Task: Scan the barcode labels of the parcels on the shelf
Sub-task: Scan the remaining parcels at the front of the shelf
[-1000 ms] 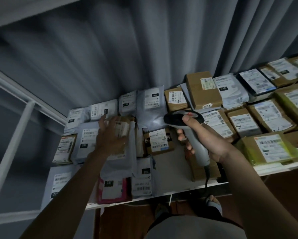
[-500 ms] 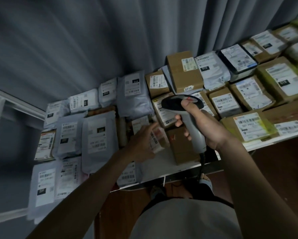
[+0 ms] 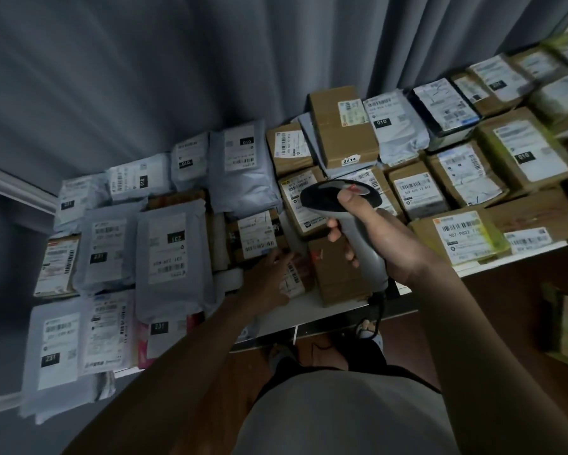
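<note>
Several labelled parcels cover the white shelf (image 3: 328, 311): grey mailer bags on the left, brown cardboard boxes on the right. My right hand (image 3: 382, 247) grips a grey handheld barcode scanner (image 3: 351, 218) by its handle, its dark head pointing left and down over the middle parcels. My left hand (image 3: 269, 284) reaches onto a small labelled parcel (image 3: 294, 279) near the shelf's front edge, fingers spread and touching it. Just behind it lies a brown parcel with a white barcode label (image 3: 254, 236). A large grey mailer marked 231 (image 3: 172, 254) lies left of my left hand.
A grey curtain (image 3: 177, 77) hangs behind the shelf. A plain brown box (image 3: 336, 277) sits under the scanner handle. A tall box marked 2214 (image 3: 341, 129) stands at the back. The scanner's cable (image 3: 379, 315) drops past the shelf edge toward my feet on a brown floor.
My left hand left the grey mailer on the left and moved right to the small parcel near the front edge. The view shifted right. My right hand keeps gripping the scanner.
</note>
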